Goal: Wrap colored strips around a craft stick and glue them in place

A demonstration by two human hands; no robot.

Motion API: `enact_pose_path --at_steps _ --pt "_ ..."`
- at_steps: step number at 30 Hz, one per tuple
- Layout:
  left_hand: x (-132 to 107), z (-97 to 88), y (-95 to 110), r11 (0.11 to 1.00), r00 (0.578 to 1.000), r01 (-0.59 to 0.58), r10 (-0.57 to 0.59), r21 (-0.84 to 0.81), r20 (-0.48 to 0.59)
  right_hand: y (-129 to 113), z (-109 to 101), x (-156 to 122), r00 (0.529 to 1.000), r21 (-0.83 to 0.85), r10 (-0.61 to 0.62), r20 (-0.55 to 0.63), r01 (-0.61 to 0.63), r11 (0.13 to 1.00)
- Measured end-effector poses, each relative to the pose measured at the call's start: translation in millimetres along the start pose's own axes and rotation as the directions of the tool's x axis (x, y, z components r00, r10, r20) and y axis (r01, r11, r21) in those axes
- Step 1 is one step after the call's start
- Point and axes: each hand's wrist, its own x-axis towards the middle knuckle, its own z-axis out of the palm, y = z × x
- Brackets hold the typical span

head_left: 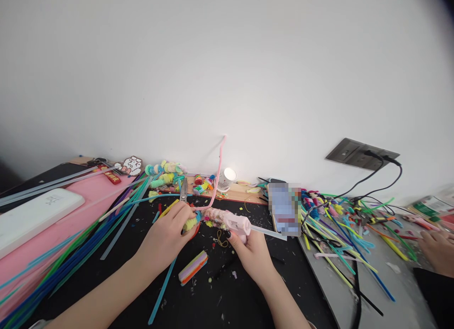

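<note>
My right hand (250, 248) is closed round a pink glue gun (236, 222), its nozzle pointing left. A translucent glue stick (269, 232) sticks out of the gun's back end. My left hand (170, 229) pinches a small yellow and blue pipe-cleaner piece (191, 222) right by the nozzle; the fingers partly cover it. A long pink pipe cleaner (219, 168) rises from beside the left fingertips towards the wall. Scissors (183, 189) lie just beyond my left hand. Below both hands, a striped pipe-cleaner bundle (193, 267) rests on the black mat (198, 305).
Long pipe cleaners (92, 244) and a white power bank (39, 215) lie at left. A paper cup (227, 178) stands by the wall. On the right are a phone (283, 208), loose pipe cleaners (340, 253), cords (372, 177) in a socket, and another person's hand (438, 248).
</note>
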Motion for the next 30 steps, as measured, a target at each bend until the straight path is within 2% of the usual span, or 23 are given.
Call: enact_pose_path --at_steps 18,25,30 --pt "-0.9 0.7 1.2 1.0 0.997 0.027 -0.026 -0.012 0.072 0.4 -0.3 -0.8 0.999 -0.044 0.05 0.004 -0.05 0.998" --pt "1.1 -0.6 1.9 0.999 0.999 0.035 -0.034 -0.024 0.006 -2.8 -0.4 0.9 1.0 -0.042 0.03 0.005 -0.03 0.999" --pt "0.9 -1.5 0.6 0.996 0.997 0.077 -0.077 -0.054 0.002 -3.8 0.0 0.5 1.0 -0.02 0.015 0.024 -0.015 1.0"
